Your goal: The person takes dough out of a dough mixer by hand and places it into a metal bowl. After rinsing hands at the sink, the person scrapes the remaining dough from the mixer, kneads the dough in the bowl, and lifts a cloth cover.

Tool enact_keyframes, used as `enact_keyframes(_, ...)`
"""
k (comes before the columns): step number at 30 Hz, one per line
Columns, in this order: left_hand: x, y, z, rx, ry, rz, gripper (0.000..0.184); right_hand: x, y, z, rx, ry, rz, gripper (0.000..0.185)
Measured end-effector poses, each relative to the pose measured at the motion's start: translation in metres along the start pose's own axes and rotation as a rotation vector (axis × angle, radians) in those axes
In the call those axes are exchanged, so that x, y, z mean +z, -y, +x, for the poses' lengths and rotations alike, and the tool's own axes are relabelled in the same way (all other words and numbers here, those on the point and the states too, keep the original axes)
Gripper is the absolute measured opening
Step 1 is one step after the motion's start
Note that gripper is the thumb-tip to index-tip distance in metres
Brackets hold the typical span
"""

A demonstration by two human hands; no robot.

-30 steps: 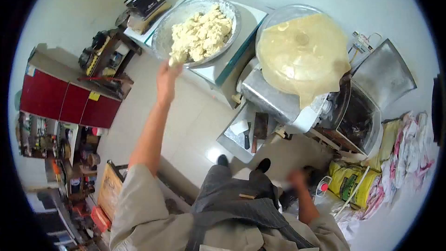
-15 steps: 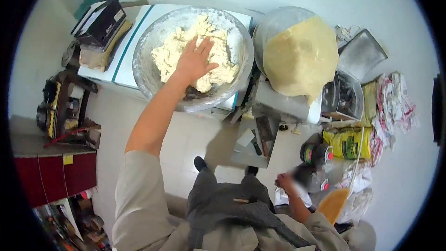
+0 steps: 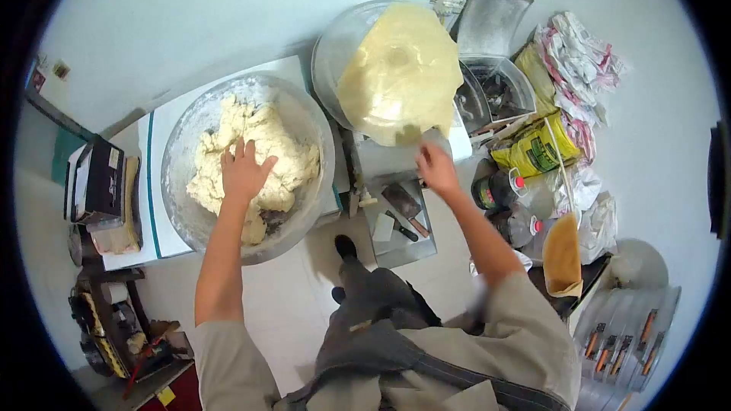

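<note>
A large metal basin stands on a white surface at the left and holds a mass of pale, lumpy dough. My left hand lies on the dough with its fingers spread. My right hand hovers right of the basin, just below the hanging edge of a yellowish, translucent sheet. Its fingers are curled in, and whether they hold anything is hidden. That sheet drapes over a second round metal vessel.
Below the right hand, a low stand bears a cleaver, a knife and a white scraper-like piece. Bottles, a yellow sack and crumpled bags crowd the right. A black box sits far left.
My right hand has risen from low beside my body to near the sheet's lower edge. The view has turned right and my body has shifted; my left hand stays on the dough.
</note>
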State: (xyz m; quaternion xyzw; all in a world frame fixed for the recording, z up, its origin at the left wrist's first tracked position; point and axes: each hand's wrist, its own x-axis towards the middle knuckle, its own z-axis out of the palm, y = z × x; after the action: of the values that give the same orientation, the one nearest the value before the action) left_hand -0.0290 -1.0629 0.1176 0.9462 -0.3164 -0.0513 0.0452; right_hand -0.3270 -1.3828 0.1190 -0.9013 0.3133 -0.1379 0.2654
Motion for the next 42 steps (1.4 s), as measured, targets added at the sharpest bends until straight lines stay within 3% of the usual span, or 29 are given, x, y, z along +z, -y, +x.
enact_keyframes(1,0.002,0.001,0.000,0.001,0.000,0.010,0.081,0.000,0.006,0.030,-0.185,-0.159,-0.033,0.038)
enact_keyframes(3,0.002,0.000,-0.001,0.010,0.002,0.026,0.081,-0.006,0.028,0.093,-0.322,-0.273,-0.147,0.045)
enact_keyframes(7,-0.020,0.009,0.003,0.029,0.150,-0.120,0.078,0.004,0.043,0.197,-0.236,-0.337,-0.284,0.048)
enact_keyframes(9,-0.056,0.009,-0.014,0.098,-0.052,-0.569,0.073,0.016,0.044,0.233,-0.210,-0.348,-0.351,0.047)
enact_keyframes(10,-0.066,0.011,-0.024,0.160,-0.185,-0.383,0.068,0.020,0.039,0.244,-0.195,-0.333,-0.427,0.045)
enact_keyframes(12,-0.060,0.019,-0.032,0.159,-0.060,-0.197,0.065,0.032,0.031,0.256,-0.214,-0.365,-0.519,0.037)
enact_keyframes(13,-0.053,0.020,-0.039,0.164,0.052,-0.025,0.063,0.035,0.030,0.259,-0.219,-0.349,-0.522,0.037)
enact_keyframes(15,-0.028,0.017,-0.053,0.115,0.045,-0.169,0.061,0.040,0.030,0.264,-0.206,-0.367,-0.538,0.031)
enact_keyframes(17,-0.016,0.017,-0.051,0.149,-0.114,-0.057,0.063,0.036,0.036,0.267,-0.196,-0.355,-0.544,0.029)
enact_keyframes(21,-0.005,0.024,-0.048,0.213,-0.149,-0.026,0.066,0.034,0.029,0.276,-0.274,-0.340,-0.561,0.027)
enact_keyframes(22,-0.010,0.026,-0.048,0.206,-0.154,-0.023,0.066,0.029,0.030,0.282,-0.195,-0.265,-0.589,0.031)
enact_keyframes(25,-0.025,0.027,-0.052,0.184,-0.104,-0.137,0.066,-0.001,0.031,0.282,-0.263,-0.310,-0.545,0.040)
enact_keyframes(27,-0.035,0.032,-0.059,0.186,-0.158,-0.431,0.066,-0.042,0.056,0.272,-0.116,-0.200,-0.438,0.048)
enact_keyframes(29,-0.041,0.038,-0.071,0.217,-0.132,-0.274,0.065,-0.079,0.065,0.264,-0.182,-0.205,-0.408,0.053)
enact_keyframes(30,-0.044,0.041,-0.077,0.275,-0.103,-0.117,0.064,-0.099,0.081,0.255,-0.163,-0.139,-0.333,0.053)
enact_keyframes(34,-0.022,0.051,-0.087,0.336,-0.149,-0.143,0.053,-0.135,0.147,0.214,-0.198,-0.050,-0.285,0.056)
enact_keyframes(39,-0.044,0.071,-0.097,0.332,-0.113,-0.342,0.050,-0.103,0.254,0.149,-0.262,0.071,-0.280,0.059)
enact_keyframes(41,-0.057,0.090,-0.116,0.299,-0.209,-0.525,0.047,-0.074,0.288,0.126,-0.350,0.169,-0.246,0.058)
enact_keyframes(42,-0.052,0.105,-0.128,0.296,-0.380,-0.570,0.042,-0.058,0.304,0.116,-0.361,0.178,-0.247,0.058)
